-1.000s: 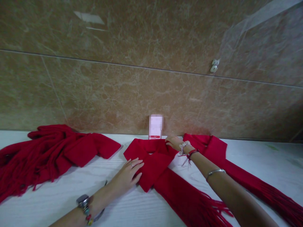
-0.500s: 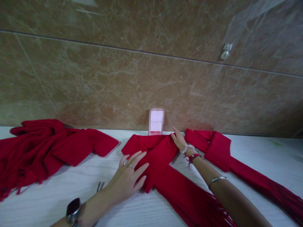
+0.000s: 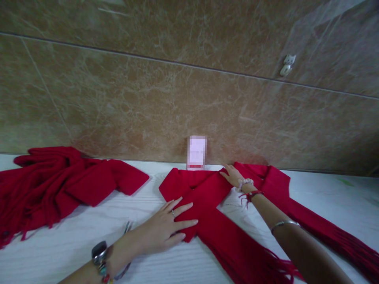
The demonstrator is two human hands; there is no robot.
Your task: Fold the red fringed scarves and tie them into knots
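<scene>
Middle scarf (image 3: 207, 197): red, folded into a crossed collar shape, lying on the white worktop (image 3: 124, 217) between the other two scarves; its fringed tail runs toward the near right.
Left hand (image 3: 170, 228): open, fingers spread and laid over the near left part of the middle scarf, with nothing visibly gripped.
Right hand (image 3: 232, 176): at the far right corner of the middle scarf, fingers slightly bent over its edge; whether cloth is pinched, I cannot tell.
Left wrist: a dark-faced watch (image 3: 99, 250) and a beaded bracelet (image 3: 102, 270); a ring (image 3: 173, 213) sits on one finger.
Right arm: a pale bracelet (image 3: 246, 184), a red cord bracelet (image 3: 250, 195) and a silver bangle (image 3: 284, 224).
Left scarf (image 3: 56, 185): red, loosely bunched, well apart from both hands.
Right scarf (image 3: 276, 179): red, folded at the far end beside the right hand, its tail stretching near right.
Pixelated pink rectangle (image 3: 197, 152): upright, just beyond the middle scarf, before the wall.
Wall (image 3: 148, 102): brown marbled tiles, bearing a white cat-shaped piece (image 3: 288, 65) at right.
</scene>
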